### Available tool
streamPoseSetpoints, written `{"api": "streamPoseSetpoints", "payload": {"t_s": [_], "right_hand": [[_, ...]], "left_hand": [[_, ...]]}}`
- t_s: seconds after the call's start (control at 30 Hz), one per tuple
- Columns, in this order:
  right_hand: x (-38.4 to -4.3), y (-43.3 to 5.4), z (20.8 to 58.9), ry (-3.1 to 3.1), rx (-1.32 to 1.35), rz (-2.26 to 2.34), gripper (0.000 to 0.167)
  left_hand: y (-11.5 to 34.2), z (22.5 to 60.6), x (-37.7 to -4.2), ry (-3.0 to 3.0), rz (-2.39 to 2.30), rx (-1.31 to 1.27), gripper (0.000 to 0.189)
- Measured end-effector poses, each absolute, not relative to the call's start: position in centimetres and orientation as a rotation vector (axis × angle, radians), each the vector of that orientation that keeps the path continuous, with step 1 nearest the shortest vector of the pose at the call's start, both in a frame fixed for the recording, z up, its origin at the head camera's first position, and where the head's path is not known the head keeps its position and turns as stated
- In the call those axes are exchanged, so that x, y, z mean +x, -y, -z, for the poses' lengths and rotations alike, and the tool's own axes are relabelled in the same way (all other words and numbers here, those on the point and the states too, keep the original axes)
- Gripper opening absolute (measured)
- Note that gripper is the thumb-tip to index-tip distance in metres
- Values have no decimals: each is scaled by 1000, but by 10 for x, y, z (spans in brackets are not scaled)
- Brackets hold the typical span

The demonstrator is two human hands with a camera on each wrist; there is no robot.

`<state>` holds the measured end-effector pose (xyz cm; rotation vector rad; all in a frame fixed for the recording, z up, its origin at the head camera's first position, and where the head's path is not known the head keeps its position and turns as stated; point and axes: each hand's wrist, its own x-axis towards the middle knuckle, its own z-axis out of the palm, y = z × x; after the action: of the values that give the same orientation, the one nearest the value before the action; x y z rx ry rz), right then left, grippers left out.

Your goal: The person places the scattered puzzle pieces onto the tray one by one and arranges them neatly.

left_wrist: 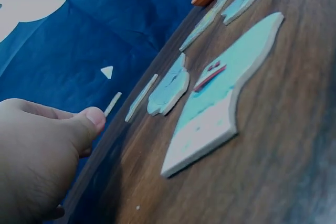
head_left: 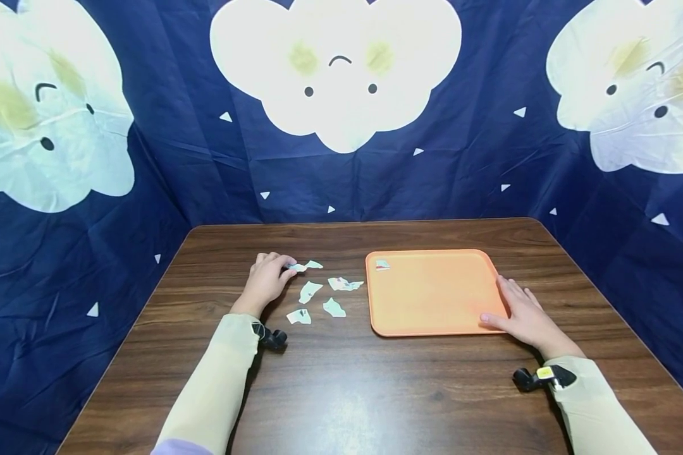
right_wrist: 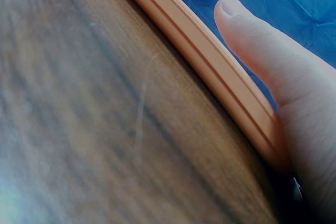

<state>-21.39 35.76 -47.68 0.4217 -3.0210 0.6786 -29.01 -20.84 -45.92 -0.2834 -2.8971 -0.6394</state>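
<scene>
Near the left back of the table, my left hand point(head_left: 266, 278) pinches a thin, pale puzzle piece point(left_wrist: 113, 104) between thumb and fingers; it appears raised off the wood in the left wrist view. Several flat, irregular pieces lie beside it, among them a light-green piece point(head_left: 334, 308) and one with a red mark point(left_wrist: 226, 80). A small piece point(head_left: 382, 265) sits in the back left corner of the orange tray point(head_left: 432, 294). My right hand point(head_left: 526, 316) rests at the tray's front right corner, thumb straight over the rim and fingers along the outer side.
The brown wooden table point(head_left: 410, 392) has a rounded far edge. Dark blue cloth point(head_left: 353, 183) with white clouds hangs around its back and sides. A small black camera point(head_left: 273, 339) is strapped to the left wrist, and another point(head_left: 526, 379) to the right.
</scene>
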Motion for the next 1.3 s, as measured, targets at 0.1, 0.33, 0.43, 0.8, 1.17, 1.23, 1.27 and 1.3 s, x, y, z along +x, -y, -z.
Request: {"api": "streamPoseSetpoints", "payload": {"t_s": [0.1,0.33,0.43,0.8,1.17,1.23,1.27,1.3], "right_hand": [[-213,-357,476,3016,427,-682,111],[-213,-357,475,3007,422,-686,111],[-213,-356,475,3009,419,-687,111],[-213,-357,477,3011,415,-672,113],[-211,-353,474,3009,410,-648,113],[-211,-353,473,3016,402,-644,113],[-210,-353,473,3018,402,-641,113],[-210,-352,473,3018,402,-641,113]], "left_hand": [[205,458,-291,2885,619,-311,32],[196,451,-293,2878,632,-328,30],[190,448,-294,2888,636,-323,30],[164,442,-301,2882,581,-339,28],[122,428,-306,2872,556,-379,30],[112,425,-307,2871,543,-400,31],[108,423,-308,2872,536,-405,31],[103,422,-308,2872,529,-413,31]]}}
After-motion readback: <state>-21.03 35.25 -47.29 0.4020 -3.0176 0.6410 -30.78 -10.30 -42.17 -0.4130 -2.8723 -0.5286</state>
